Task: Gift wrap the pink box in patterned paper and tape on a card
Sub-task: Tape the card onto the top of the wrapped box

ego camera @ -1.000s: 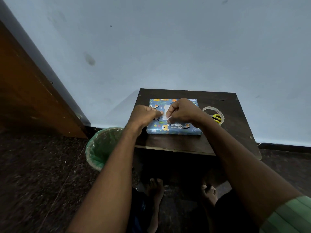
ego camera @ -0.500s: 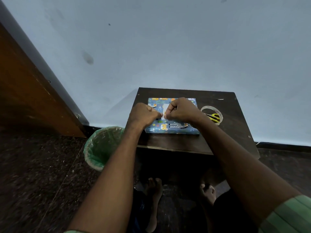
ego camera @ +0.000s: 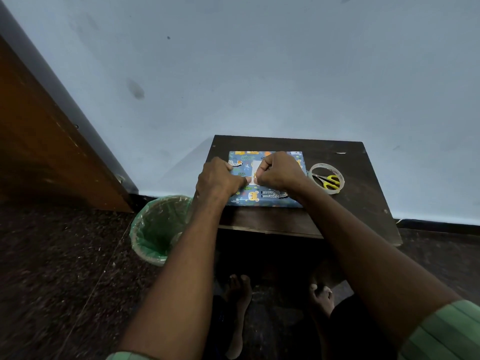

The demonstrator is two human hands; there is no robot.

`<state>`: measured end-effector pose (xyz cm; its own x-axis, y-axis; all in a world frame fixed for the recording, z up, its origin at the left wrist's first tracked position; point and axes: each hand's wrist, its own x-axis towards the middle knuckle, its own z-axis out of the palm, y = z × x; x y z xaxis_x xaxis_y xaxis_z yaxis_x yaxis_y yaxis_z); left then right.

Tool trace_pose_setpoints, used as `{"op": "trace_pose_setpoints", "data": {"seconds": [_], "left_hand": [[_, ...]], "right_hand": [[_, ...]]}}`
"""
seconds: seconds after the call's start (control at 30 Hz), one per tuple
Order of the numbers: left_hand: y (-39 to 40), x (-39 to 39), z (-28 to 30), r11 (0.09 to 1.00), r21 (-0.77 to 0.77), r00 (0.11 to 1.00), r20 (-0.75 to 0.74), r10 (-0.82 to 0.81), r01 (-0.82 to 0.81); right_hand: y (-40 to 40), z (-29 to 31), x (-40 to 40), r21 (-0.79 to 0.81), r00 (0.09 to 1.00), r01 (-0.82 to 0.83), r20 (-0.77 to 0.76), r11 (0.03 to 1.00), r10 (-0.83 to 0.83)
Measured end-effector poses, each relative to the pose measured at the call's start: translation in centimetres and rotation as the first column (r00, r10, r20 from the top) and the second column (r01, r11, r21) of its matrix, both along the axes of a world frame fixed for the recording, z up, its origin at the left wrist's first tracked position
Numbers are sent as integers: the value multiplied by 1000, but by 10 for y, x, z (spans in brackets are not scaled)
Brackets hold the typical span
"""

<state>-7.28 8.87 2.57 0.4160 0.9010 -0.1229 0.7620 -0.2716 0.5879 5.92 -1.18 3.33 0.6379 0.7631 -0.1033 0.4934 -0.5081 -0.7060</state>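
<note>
Both fists are dropping lower onto the wrapped box at frame centre; left hand and right hand are pinching tape over the white card, apparently fixing it.

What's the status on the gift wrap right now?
Both hands, left and right, pinch a small white strip over the wrapped box. Nothing blocking.

A plain room in a home, it seems — a pale blue wall, a wooden door, dark speckled floor, a lined waste bin beside a small dark tabletop.
</note>
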Motion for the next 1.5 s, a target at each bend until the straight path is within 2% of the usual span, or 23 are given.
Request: {"op": "trace_pose_setpoints", "data": {"seconds": [0.17,0.33,0.4,0.5,0.57,0.6,0.67,0.73,0.77,0.83,0.9,1.0,1.1,1.2,1.5], "left_hand": [[-4,7,-3,998,45,999,-21,38,-37],[-3,9,-6,998,38,997,60,56,-59],[-4,10,-5,999,7,997,75,37,-38],[-8,16,-5,1000,22,1000,18,-5,5],[-9,20,-5,999,36,1000,3,-5,5],[-10,22,-6,999,35,1000,3,-6,5],[-9,25,-7,1000,31,1000,10,-7,7],[-9,27,-8,999,31,1000,14,-9,8],[-10,28,-8,999,42,1000,13,-9,8],[-13,31,-6,994,105,1000,-7,-5,6],[-21,37,-2,972,234,1000,-13,-18,21],[-38,51,5,930,355,989,78,-129,93],[-57,70,5,920,325,930,218,-296,217],[-76,88,3,895,297,875,258,-410,332],[-93,117,-5,880,279,858,242,-452,385]], "right_hand": [[0,-1,-3,-3,999,-38,-5,999,38],[-9,-1,16,137,978,52,-206,989,-23],[-13,-1,21,124,980,28,-199,992,-3],[-18,2,19,88,982,-49,-176,995,64],[-22,4,27,131,983,12,-185,991,13],[-25,5,34,141,988,73,-147,987,-52],[-34,7,53,117,988,139,54,983,-146],[-45,7,70,10,967,118,225,993,-117],[-51,6,76,-34,966,101,243,994,-90],[-58,3,85,-63,975,70,217,996,-55],[-63,3,91,-43,973,63,226,997,-52],[-68,0,98,-74,958,93,278,993,-69],[-78,-3,100,-156,955,96,292,983,-47],[-89,-3,102,-192,952,104,303,976,-42],[-112,0,111,-293,961,194,250,936,-120]]}}
